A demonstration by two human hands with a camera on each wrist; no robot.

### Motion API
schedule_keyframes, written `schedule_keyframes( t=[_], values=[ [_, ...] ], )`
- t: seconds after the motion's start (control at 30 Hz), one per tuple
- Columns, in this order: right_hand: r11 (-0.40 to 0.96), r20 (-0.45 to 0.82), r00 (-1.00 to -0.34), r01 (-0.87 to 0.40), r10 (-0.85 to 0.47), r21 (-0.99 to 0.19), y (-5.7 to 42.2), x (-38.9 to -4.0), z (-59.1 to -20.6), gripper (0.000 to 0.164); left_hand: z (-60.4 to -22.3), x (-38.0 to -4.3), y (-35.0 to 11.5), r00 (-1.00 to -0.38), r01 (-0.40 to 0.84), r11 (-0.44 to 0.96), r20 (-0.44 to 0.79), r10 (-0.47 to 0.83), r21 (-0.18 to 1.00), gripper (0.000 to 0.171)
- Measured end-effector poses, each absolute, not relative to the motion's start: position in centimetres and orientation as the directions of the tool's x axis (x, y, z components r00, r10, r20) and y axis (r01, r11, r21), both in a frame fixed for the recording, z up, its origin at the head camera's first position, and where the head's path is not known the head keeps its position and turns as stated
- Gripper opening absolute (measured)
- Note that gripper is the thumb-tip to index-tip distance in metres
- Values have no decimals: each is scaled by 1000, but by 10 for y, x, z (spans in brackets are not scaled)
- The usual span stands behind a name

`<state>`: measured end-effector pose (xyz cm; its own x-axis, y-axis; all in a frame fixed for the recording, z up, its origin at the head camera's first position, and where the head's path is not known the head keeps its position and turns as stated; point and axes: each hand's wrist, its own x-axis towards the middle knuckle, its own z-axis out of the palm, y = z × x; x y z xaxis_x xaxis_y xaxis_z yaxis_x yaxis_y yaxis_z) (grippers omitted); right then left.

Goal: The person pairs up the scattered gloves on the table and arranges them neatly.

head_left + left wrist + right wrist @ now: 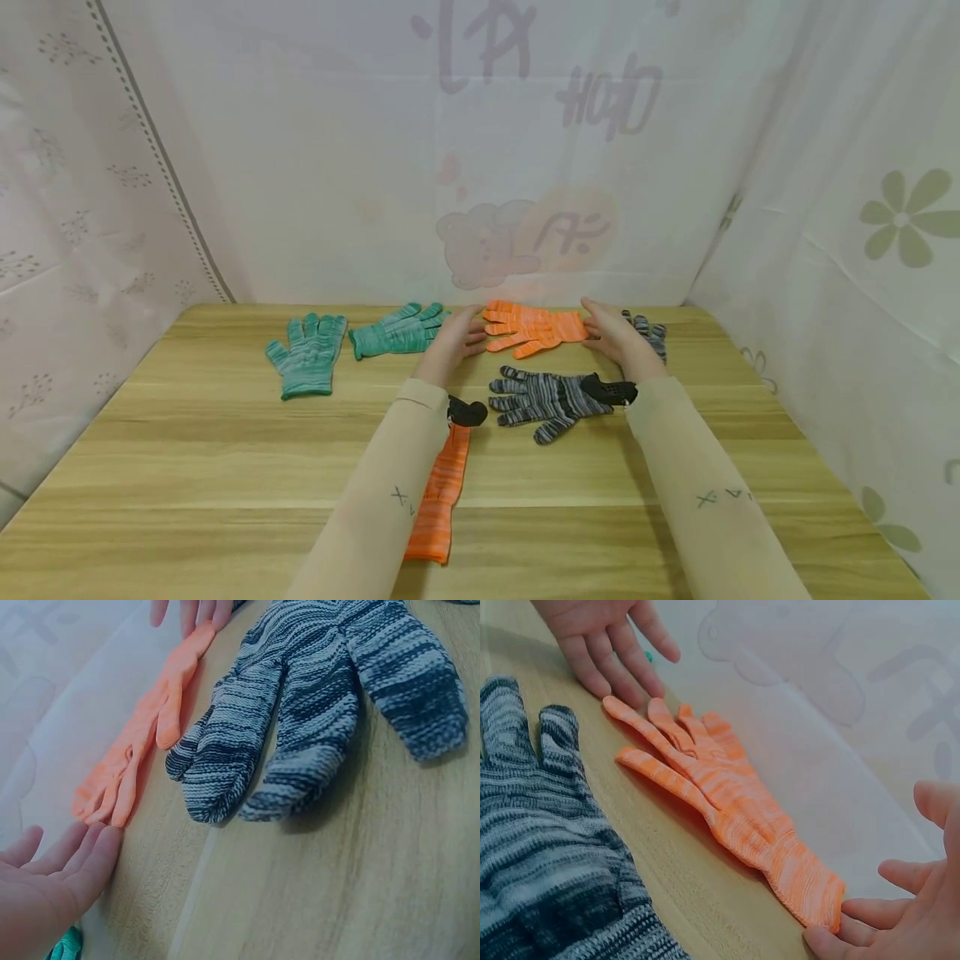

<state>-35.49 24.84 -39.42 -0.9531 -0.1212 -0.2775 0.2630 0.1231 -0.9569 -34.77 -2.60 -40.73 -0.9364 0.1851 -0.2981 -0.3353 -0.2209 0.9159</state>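
Note:
An orange knitted glove (534,327) lies flat near the table's back edge, fingers to the left and cuff to the right. My left hand (452,340) is at its fingertip end, fingers loosely extended; in the left wrist view its fingertips (105,834) are at the glove's finger ends. At the cuff end is my right hand (613,337), fingers spread, with its lower fingertips at the cuff edge in the right wrist view. Neither hand grips the glove. A black-and-white striped glove (551,402) lies just in front, its cuff partly hidden by the right wrist's black strap.
Two green gloves (307,354) lie at the left back, one partly behind my left hand. A second orange glove (438,500) is partly covered by my left forearm. Another striped glove (654,335) shows behind my right hand. A curtain (337,167) stands behind the table.

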Motion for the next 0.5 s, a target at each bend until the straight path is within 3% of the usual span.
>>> schedule_keyframes(
  t=[0.33, 0.5],
  values=[
    [8, -309, -947, 309, -89, -951, 242, -355, -393, 72, -410, -349, -27, -935, -342, -247, -303, 182, 907, 59],
    [24, -323, -945, 322, -47, -946, 240, -355, -397, 72, -412, -348, -27, -938, -334, -260, -292, 188, 906, 59]
  ],
)
